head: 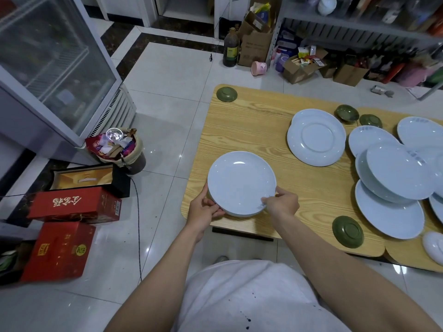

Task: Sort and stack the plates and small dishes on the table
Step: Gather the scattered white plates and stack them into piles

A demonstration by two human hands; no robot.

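We noted left hand [203,208] and right hand [282,202] gripping opposite rims of the white plate [241,180], judged rigid, slick, breakable.

Both bare arms reach forward from the lower edge of the view, drawing closer together toward 12 o'clock. The left hand [203,209] grips the white plate [241,182] at about 7 o'clock on its rim, with the thumb lying up along the edge and the fingers [217,211] curled under it. The right hand [282,203] holds the rim at about 4 o'clock, its fingertips pinched over the edge. The left forearm [167,271] runs toward 1 o'clock and the right forearm [330,255] toward 11 o'clock.
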